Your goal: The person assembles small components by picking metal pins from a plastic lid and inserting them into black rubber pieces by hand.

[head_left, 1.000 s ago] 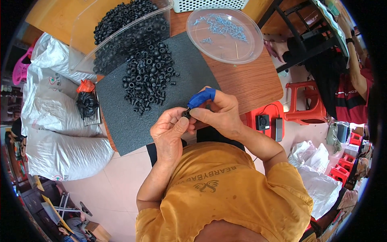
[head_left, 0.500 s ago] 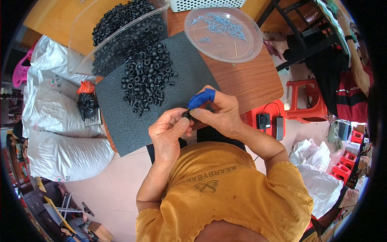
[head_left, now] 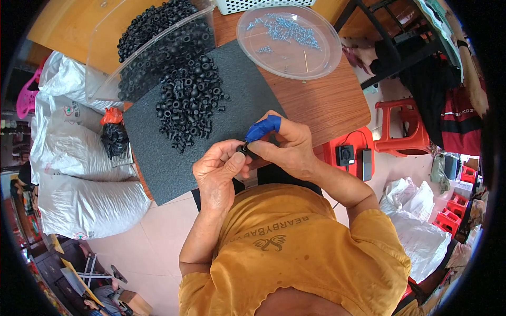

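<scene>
At the near edge of a dark grey textured mat, one small black rounded piece is pinched by the fingers of the left hand, apparently for steadiness; those of the right hand are pressed together against it, anything between being hidden. Loose black hollow pieces are heaped within reach, presumably for convenience.

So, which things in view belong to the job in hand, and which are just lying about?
Job in hand:
small black part, between left hand and right hand
pile of black parts on dark mat
clear box of black parts
perhaps round tray with blue bits

Lying about, it seems:
white sacks
red stool
</scene>
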